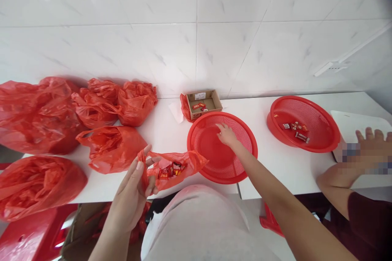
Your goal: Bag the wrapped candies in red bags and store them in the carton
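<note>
My left hand (134, 189) pinches the rim of a thin red plastic bag (174, 168) that lies on the white table (171, 130) with small wrapped candies inside. My right hand (226, 133) reaches into an empty-looking red mesh basket (241, 163), fingers curled down against its inner wall; whether they hold a candy is hidden. The bag's far end overlaps the basket's left rim.
Several filled red bags (92, 106) crowd the table's left side. A small cardboard box (204, 104) with candies stands behind the basket. A second red basket (318, 138) with a few candies sits right, beside another person's hand (372, 144) resting on a white board. A red stool (27, 236) stands below left.
</note>
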`<action>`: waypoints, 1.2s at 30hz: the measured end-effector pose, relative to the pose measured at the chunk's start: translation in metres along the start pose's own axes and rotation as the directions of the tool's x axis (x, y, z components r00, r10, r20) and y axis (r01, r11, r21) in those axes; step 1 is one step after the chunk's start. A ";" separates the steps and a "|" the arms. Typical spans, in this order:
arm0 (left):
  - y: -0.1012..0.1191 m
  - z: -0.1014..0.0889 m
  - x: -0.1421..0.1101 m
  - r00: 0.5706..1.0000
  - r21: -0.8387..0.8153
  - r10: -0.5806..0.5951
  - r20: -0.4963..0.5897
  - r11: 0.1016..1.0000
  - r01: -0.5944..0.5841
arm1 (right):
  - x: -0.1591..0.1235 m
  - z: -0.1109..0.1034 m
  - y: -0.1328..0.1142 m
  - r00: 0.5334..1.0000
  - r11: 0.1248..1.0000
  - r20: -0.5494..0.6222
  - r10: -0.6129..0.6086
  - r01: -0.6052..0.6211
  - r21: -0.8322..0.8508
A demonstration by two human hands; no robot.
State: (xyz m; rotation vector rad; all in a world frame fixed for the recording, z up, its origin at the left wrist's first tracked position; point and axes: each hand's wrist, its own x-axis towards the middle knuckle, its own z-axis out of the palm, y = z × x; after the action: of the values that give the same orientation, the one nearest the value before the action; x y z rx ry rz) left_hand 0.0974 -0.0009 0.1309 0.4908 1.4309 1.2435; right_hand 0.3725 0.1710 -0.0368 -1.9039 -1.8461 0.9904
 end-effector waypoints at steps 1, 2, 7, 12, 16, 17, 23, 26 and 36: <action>0.000 0.000 0.000 1.000 0.001 -0.004 0.001 1.000 0.004 | 0.002 0.000 0.014 0.999 0.999 0.006 0.034 -0.034 -0.009; 0.001 0.001 -0.001 1.000 -0.002 -0.007 0.001 1.000 0.007 | 0.000 0.001 0.025 0.998 0.998 0.011 0.060 -0.060 -0.017; 0.001 0.002 0.000 1.000 -0.014 -0.016 -0.010 1.000 0.015 | -0.016 0.014 0.046 0.991 0.991 0.027 0.131 -0.131 0.028; 0.000 0.003 0.002 1.000 0.006 -0.010 -0.009 1.000 0.011 | -0.024 0.007 0.010 0.994 0.964 0.029 0.106 -0.109 0.243; 0.000 0.007 0.004 1.000 0.015 0.001 -0.003 1.000 -0.001 | -0.064 0.014 -0.063 0.992 0.846 0.040 -0.117 0.078 0.528; -0.001 0.008 0.004 1.000 0.017 0.003 0.000 1.000 -0.003 | -0.077 0.018 -0.081 0.970 0.800 0.081 -0.229 0.140 0.583; -0.002 0.004 0.000 1.000 0.015 0.016 0.004 1.000 -0.016 | -0.100 0.035 -0.105 0.913 0.894 0.072 -0.402 0.374 0.245; -0.005 -0.005 -0.004 1.000 0.014 0.014 -0.021 1.000 -0.013 | -0.090 0.028 -0.078 0.944 0.972 0.239 -0.229 0.207 0.113; -0.057 -0.092 0.031 0.956 0.141 0.036 -0.290 0.990 0.006 | -0.155 0.020 -0.150 0.616 0.722 0.471 -0.632 0.248 0.646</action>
State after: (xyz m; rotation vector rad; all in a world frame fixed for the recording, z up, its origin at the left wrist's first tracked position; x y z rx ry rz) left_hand 0.0252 -0.0329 0.0506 0.4250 1.7768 1.2713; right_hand 0.2577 0.0354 0.0871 -0.6805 -1.9423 1.8925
